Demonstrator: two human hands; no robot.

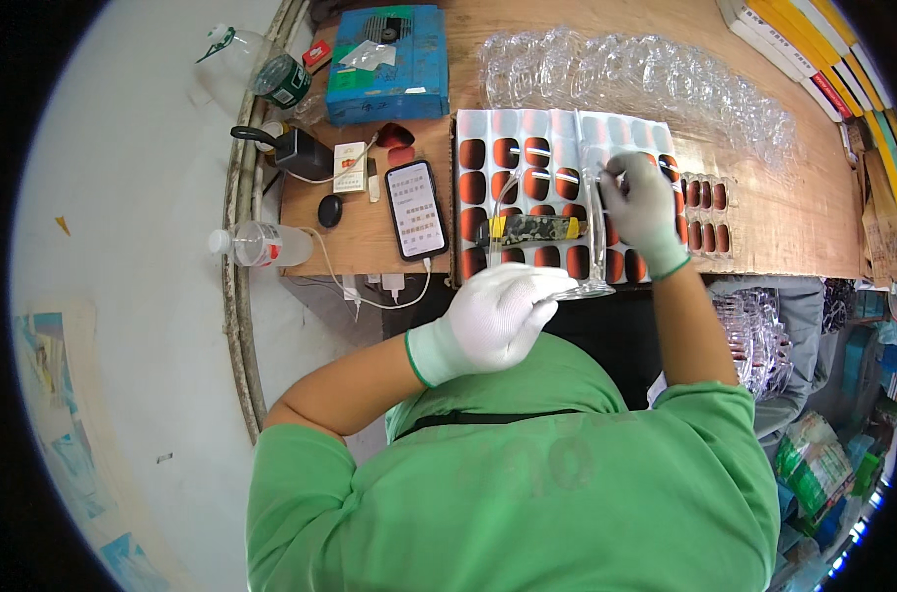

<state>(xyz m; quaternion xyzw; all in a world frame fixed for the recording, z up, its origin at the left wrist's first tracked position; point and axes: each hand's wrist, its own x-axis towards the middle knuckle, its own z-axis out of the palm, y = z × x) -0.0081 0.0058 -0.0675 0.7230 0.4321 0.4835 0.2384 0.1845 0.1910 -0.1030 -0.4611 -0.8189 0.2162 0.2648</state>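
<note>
From where I stand, I see the left hand, in a white knitted glove with green cuff, pinching between thumb and fingers one transparent plastic spectacle frame, just at the front edge of the light-brown wooden tabletop. The right hand, gloved the same, is above the two white paper sheets that carry reddish-brown rounded lenses. Its fingers are curled close together; whether they grip a lens, I cannot tell.

As I judge it, the work is in an early or middle stage. The top row of both sheets looks pale, perhaps without lenses, while most lower places are filled. To the right of the sheets lie transparent pieces with brown lenses, which seem to be finished ones. Behind, a long row of clear plastic frames shows no brown lens, so much seems to be left.

About the room for moving: the sheets reach almost to the front edge, and a camouflage-patterned handle with yellow end lies across them. On the left, the black-edged phone stands near, leaving only a narrow strip. On the right, bare wood gives more space.
</note>
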